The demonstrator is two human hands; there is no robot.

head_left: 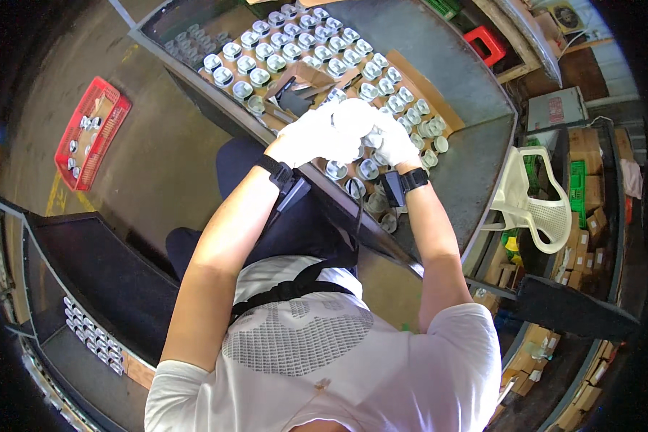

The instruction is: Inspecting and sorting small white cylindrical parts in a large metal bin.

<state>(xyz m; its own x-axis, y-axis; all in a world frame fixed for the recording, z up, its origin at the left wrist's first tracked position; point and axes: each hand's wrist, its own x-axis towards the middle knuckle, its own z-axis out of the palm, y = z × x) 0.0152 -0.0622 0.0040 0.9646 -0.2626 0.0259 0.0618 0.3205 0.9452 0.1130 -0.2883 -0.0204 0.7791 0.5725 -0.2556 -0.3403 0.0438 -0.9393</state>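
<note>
Over the table [475,151] — both hands [317,135] clasp one metal piece [354,115].

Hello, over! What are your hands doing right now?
Left hand and right hand, white-gloved, together clasp one round silvery metal part. Rows of similar parts on brown cardboard sheet beneath. Nothing blocking.

Single head cam, fisheye, looks steeply down past the torso onto the surface [475,144], arm's reach away.
</note>
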